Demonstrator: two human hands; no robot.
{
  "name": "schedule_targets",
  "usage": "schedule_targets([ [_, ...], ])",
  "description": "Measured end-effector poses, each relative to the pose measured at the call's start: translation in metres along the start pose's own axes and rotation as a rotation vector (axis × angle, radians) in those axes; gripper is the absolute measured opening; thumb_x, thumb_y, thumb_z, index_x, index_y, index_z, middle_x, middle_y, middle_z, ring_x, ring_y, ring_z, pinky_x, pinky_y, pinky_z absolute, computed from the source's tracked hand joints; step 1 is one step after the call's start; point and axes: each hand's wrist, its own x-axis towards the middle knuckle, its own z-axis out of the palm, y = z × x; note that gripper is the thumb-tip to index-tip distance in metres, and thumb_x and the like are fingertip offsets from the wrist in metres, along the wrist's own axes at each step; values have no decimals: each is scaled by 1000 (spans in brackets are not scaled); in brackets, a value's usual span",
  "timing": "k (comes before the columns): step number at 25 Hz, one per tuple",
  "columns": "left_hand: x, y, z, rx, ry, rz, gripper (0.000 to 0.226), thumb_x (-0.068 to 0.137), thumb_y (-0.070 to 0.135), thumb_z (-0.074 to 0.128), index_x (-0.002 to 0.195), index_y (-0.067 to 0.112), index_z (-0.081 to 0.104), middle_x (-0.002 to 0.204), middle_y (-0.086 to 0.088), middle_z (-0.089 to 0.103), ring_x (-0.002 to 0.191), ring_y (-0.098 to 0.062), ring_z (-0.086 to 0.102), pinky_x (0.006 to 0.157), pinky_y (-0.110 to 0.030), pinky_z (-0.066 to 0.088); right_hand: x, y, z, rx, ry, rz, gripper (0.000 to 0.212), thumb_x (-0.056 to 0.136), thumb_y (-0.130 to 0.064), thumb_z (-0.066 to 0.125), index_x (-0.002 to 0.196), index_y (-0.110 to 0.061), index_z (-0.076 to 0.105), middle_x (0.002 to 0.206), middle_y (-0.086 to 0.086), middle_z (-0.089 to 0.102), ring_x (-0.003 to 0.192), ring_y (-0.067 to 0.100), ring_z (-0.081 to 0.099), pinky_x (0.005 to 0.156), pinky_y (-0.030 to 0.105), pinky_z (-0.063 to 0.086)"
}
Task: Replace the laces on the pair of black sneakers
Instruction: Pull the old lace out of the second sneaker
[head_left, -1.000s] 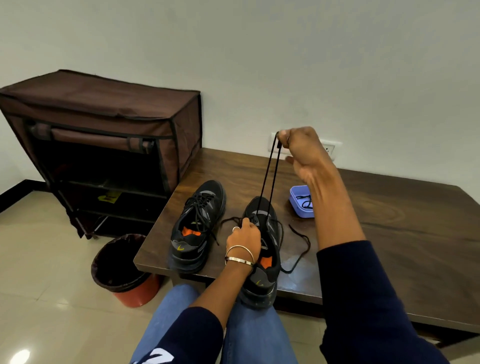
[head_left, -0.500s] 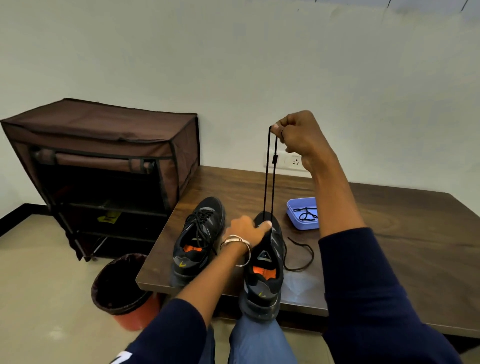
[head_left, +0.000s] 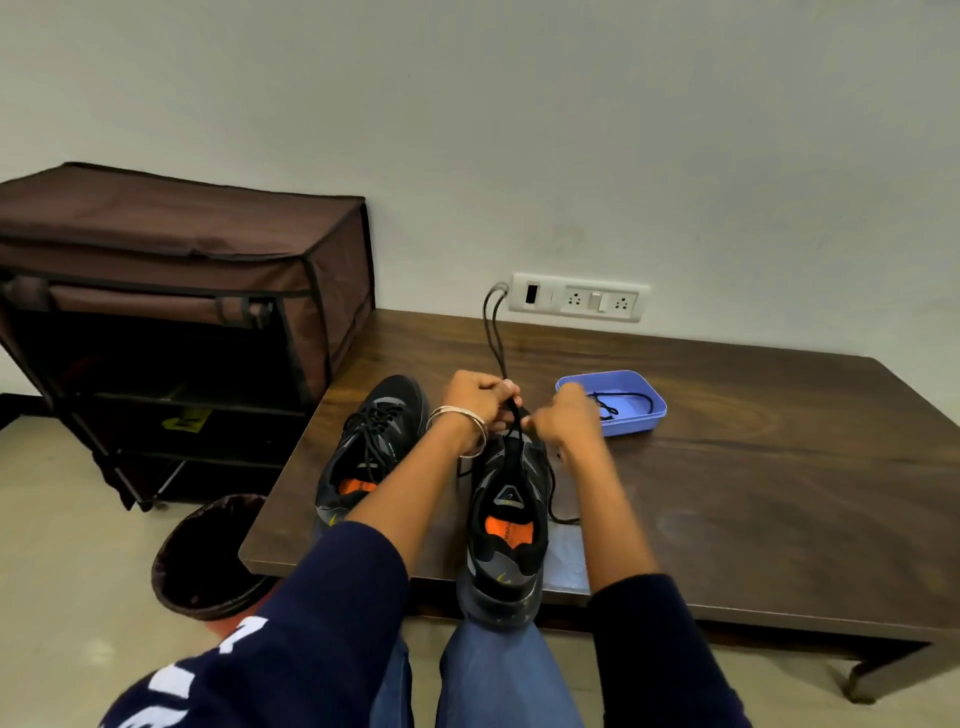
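Head view, nearest first: the right sneaker (head_left: 506, 525) lies lengthwise over the counter's (head_left: 727, 493) near edge, its heel hanging past the edge over the person's knee. A nudge toward the person could tip it off, since little holds it but the hands at its toe end. Just beyond its tongue, the left hand (head_left: 475, 397) is curled and pinches the lace (head_left: 496, 332) where it leaves the shoe; the right hand (head_left: 563, 415) is curled close beside it, and it seems to grip the lace too, though its fingertips are hidden. The lace rises from the hands as a slack loop toward the far edge. A hard pull could draw one end back out of its eyelet, or leave the two ends uneven. A loose lace end (head_left: 558, 506) trails on the counter right of the shoe and could snag. The laced left sneaker (head_left: 371, 447) sits beside it, near the left edge. Farther right, a tray (head_left: 631, 415) holds another lace (head_left: 615, 402).
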Motion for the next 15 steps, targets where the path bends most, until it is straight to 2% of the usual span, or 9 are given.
schedule_targets([
  [1,3,1,0,-33,9,-27,21,96,12,56,78,9,66,73,-4,67,57,-15,58,51,-22,49,-2,13,22,-38,-114,14,35,82,-29,73,99,-5,54,99,15,61,95,33,59,70,33,46],
  [2,6,1,1,-50,18,-45,20,95,13,57,78,9,67,73,-4,68,58,-16,60,55,-25,52,-5,22,41,-69,-148,-1,44,80,-40,74,104,-7,58,105,14,62,102,34,59,75,36,48],
  [4,10,1,4,-55,30,-68,18,94,13,59,80,7,68,76,-7,70,63,-19,63,65,-32,57,-11,31,67,-157,-3,-45,43,88,-48,64,110,-11,61,117,12,57,115,32,52,89,42,47],
  [6,14,5,2,-80,35,-74,16,93,13,60,85,2,69,77,-11,70,69,-23,62,71,-37,58,-20,35,80,-208,166,-85,35,96,-41,54,116,-13,62,123,9,52,120,28,45,94,43,41],
  [7,14,10,1,-96,43,-75,15,93,12,61,85,1,68,78,-12,70,69,-24,61,70,-37,58,-22,37,82,-182,191,-93,32,97,-37,54,118,-14,63,124,8,52,121,26,43,95,43,40],
  [9,15,23,1,-161,60,-67,15,93,11,61,84,0,67,78,-15,70,64,-23,60,62,-33,60,-20,39,81,-123,171,-74,31,96,-32,57,121,-15,65,124,8,51,122,26,43,97,44,40],
  [12,13,58,2,-331,79,-45,15,92,7,60,80,-1,62,76,-18,66,47,-16,56,47,-29,57,-20,38,80,-181,144,-87,29,97,-30,56,118,-14,67,126,8,50,122,26,42,97,44,40],
  [13,11,73,1,-403,99,-38,14,92,6,61,79,-1,61,75,-17,66,45,-15,57,49,-30,58,-20,37,81,-202,147,-91,28,98,-30,55,116,-14,67,126,8,50,121,26,43,96,43,40],
  [15,8,110,-5,-594,124,-3,14,90,1,61,76,-1,60,70,-16,66,52,-19,63,58,-37,60,-19,37,83,-226,141,-89,27,98,-31,54,112,-13,69,125,8,51,120,26,43,95,43,41],
])
